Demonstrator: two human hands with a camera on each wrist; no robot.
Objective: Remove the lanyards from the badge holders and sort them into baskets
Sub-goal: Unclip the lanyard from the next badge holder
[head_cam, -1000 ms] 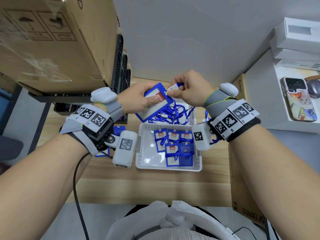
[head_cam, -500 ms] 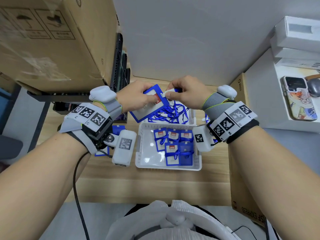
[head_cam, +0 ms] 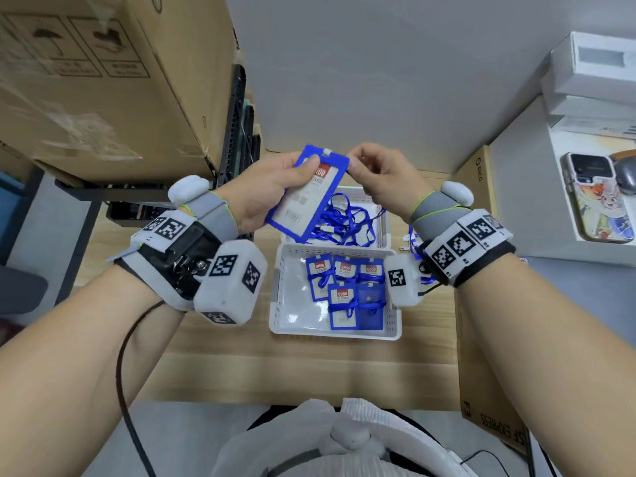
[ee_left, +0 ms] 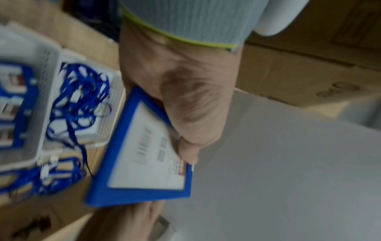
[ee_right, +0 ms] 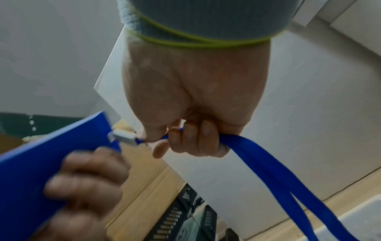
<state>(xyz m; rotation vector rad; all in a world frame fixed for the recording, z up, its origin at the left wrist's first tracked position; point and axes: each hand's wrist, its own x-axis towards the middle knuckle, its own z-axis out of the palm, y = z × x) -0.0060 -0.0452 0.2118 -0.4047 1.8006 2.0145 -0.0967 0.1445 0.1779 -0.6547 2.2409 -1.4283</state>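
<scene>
My left hand (head_cam: pixel 275 187) grips a blue badge holder (head_cam: pixel 306 194) by its upper left side, thumb on the front, tilted above the far basket. In the left wrist view the badge holder (ee_left: pixel 148 154) shows its white card. My right hand (head_cam: pixel 364 170) pinches the blue lanyard (ee_right: pixel 268 171) just behind its white clip (ee_right: pixel 123 136), which sits at the holder's top edge. The strap hangs down out of my fist. The near white basket (head_cam: pixel 334 335) holds several badge holders with lanyards wound round them. The far basket (head_cam: pixel 383 215) holds loose blue lanyards.
A big cardboard box (head_cam: pixel 103 80) on a black rack stands at the left. A flat cardboard box (head_cam: pixel 481 373) lies along the table's right edge. Loose lanyard ends (head_cam: pixel 411 237) lie right of the far basket. A white shelf with a phone (head_cam: pixel 595 197) is at the right.
Both hands have risen from just over the far basket. The badge holder has turned more upright, its clip now at the top.
</scene>
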